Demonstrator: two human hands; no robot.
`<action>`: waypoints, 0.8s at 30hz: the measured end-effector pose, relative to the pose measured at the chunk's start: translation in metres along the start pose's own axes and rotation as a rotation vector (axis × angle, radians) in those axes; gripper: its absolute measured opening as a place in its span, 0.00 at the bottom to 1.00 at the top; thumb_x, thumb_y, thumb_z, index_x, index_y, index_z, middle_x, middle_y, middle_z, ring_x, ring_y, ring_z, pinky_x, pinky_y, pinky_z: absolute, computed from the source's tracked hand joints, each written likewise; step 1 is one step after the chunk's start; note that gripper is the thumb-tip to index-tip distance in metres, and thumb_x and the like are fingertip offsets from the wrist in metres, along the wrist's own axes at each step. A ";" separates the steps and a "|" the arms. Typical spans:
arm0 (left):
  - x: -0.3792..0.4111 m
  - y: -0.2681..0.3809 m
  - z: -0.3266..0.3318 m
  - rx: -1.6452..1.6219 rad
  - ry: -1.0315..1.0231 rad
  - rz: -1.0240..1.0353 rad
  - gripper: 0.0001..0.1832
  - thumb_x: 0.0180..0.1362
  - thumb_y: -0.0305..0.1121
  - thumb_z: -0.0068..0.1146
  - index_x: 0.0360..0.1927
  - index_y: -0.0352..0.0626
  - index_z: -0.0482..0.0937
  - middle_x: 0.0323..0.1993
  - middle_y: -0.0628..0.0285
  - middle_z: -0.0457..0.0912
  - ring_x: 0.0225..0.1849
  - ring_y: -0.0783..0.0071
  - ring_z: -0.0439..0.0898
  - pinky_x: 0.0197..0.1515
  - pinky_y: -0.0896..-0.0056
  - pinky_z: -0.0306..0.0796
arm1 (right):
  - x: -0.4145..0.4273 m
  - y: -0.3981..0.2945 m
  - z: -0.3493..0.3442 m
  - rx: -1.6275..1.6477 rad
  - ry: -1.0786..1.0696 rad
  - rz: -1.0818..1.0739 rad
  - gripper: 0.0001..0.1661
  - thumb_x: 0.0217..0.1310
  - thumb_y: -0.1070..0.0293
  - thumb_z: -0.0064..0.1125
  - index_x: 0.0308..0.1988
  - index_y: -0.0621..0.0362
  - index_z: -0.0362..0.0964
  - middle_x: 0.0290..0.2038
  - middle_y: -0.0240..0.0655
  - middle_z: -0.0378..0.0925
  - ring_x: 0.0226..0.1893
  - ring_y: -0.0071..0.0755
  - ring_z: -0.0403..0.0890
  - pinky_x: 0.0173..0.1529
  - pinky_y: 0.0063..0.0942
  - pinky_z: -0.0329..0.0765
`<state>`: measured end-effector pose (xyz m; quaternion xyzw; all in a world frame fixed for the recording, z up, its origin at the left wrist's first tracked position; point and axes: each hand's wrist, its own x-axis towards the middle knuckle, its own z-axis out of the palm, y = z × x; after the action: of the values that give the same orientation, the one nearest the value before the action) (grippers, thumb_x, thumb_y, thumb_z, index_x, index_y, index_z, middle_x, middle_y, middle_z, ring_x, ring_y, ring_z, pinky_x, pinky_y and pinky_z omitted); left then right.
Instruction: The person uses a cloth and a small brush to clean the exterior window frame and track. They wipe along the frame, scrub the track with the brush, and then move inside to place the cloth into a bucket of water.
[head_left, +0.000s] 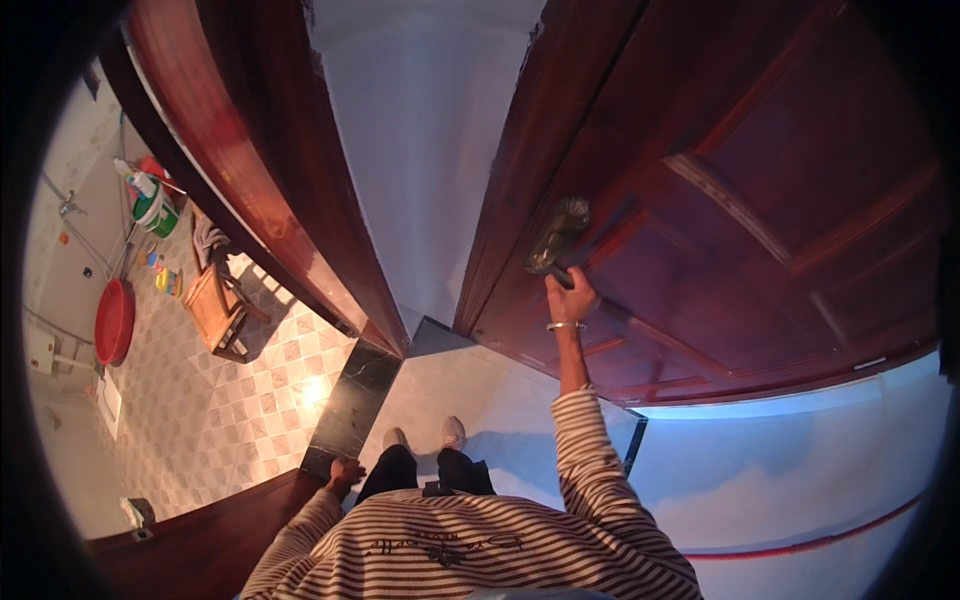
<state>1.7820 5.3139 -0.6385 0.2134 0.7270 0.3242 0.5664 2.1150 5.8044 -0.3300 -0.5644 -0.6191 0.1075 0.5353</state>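
Observation:
My right hand (571, 294) is wrapped around the lever of a metal door handle (559, 236) on a dark red panelled wooden door (675, 277). A bracelet circles that wrist. Whether the door's latch is engaged cannot be told. My left hand (346, 474) hangs low beside my thigh with nothing visible in it, its fingers loosely apart. It is nearest to a black stone threshold (356, 401) and the top of another dark red door (225, 510) at the lower left. My feet stand on a pale floor (480, 390) between two doorways.
Through the left doorway is a tiled washroom floor (225, 409). On it stand a wooden chair (214, 307) with cloth on it, a green bucket (157, 214) and a yellow bottle (168, 282). A red basin (114, 322) leans by the wall. A wooden door frame (300, 195) rises ahead.

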 end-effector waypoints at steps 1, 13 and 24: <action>0.009 0.073 0.021 0.047 -0.017 -0.164 0.10 0.53 0.34 0.57 0.31 0.37 0.79 0.25 0.56 0.82 0.23 0.67 0.81 0.20 0.70 0.71 | -0.002 0.000 -0.010 0.021 0.015 -0.009 0.12 0.37 0.64 0.64 0.22 0.58 0.70 0.19 0.41 0.73 0.21 0.47 0.75 0.28 0.36 0.72; 0.087 0.393 0.210 0.209 -0.346 0.828 0.13 0.58 0.34 0.53 0.44 0.39 0.78 0.33 0.50 0.81 0.35 0.61 0.81 0.41 0.67 0.74 | -0.180 -0.049 -0.151 -0.483 0.039 0.025 0.08 0.45 0.69 0.62 0.30 0.57 0.73 0.27 0.37 0.76 0.22 0.36 0.77 0.30 0.28 0.75; 0.072 0.317 0.266 0.654 -1.149 0.459 0.21 0.54 0.42 0.53 0.42 0.33 0.77 0.38 0.46 0.80 0.42 0.55 0.79 0.45 0.60 0.71 | -0.284 -0.026 -0.203 -0.584 0.262 0.710 0.07 0.46 0.69 0.61 0.29 0.57 0.73 0.26 0.37 0.75 0.21 0.36 0.76 0.30 0.29 0.75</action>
<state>2.0004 5.6447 -0.5010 0.6587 0.3091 0.0363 0.6850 2.1990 5.4685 -0.3826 -0.8767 -0.3198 0.0330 0.3579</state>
